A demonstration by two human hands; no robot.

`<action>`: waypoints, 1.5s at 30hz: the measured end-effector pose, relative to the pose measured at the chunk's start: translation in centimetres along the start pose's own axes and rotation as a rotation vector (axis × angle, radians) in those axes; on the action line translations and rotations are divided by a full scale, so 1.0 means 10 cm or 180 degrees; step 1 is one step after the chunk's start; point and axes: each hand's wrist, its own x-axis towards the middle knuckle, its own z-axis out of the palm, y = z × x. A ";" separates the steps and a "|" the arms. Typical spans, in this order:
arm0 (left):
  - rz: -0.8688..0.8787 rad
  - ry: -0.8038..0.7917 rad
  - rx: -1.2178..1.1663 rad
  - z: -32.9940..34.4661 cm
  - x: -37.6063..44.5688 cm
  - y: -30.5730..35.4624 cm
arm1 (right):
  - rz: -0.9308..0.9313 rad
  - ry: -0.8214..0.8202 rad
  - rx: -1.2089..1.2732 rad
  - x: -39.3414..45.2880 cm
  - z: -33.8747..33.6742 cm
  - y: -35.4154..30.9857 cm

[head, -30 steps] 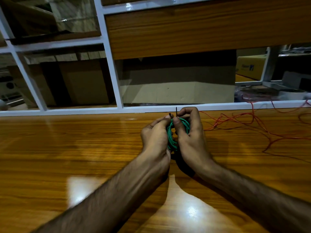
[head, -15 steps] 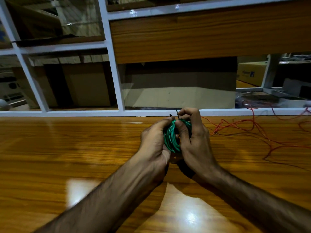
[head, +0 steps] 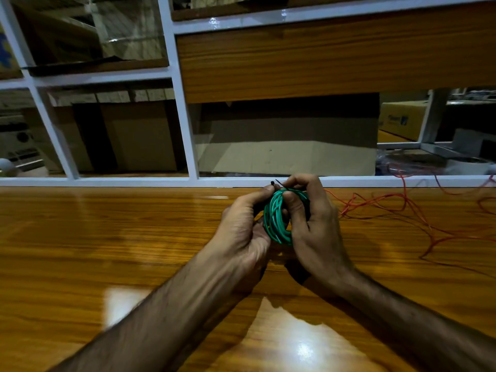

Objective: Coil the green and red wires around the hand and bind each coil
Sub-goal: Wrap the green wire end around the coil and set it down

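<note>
With both our hands, left hand [head: 243, 226] and right hand [head: 312, 224], gripping the green coil [head: 276, 220], we have turned it more face-on, its black tie [head: 276, 183] still being fastened; the red wire [head: 402, 208] right of the coil remains loose.

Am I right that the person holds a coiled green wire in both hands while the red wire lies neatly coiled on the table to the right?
Not quite. The head view shows both the left hand and the right hand holding the coiled green wire, but the red wire lies loose and tangled on the table to the right, not coiled.
</note>
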 end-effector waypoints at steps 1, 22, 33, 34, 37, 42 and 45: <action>0.0013 0.0010 0.0007 0.01 -0.01 0.00 | -0.0005 -0.0008 -0.0004 0.00 0.00 0.00; 0.0010 -0.0072 0.0169 0.00 -0.02 0.01 | -0.0059 -0.0006 -0.0106 -0.01 -0.02 -0.01; -0.0019 -0.0060 0.0070 -0.01 -0.03 0.00 | -0.0056 -0.0038 -0.0093 -0.02 -0.02 -0.02; -0.0013 -0.0057 0.0086 -0.01 -0.03 0.00 | -0.0055 -0.0040 -0.0101 -0.02 -0.02 -0.02; -0.0056 -0.0076 0.0130 -0.01 -0.04 0.01 | -0.0061 -0.0051 -0.0105 -0.03 -0.03 -0.02; -0.0037 0.0009 0.0220 0.00 -0.04 0.02 | -0.0078 -0.0075 -0.0149 -0.03 -0.03 -0.02; -0.0008 0.0045 0.0251 0.01 -0.04 0.02 | -0.0119 -0.0049 -0.0236 -0.02 -0.03 -0.01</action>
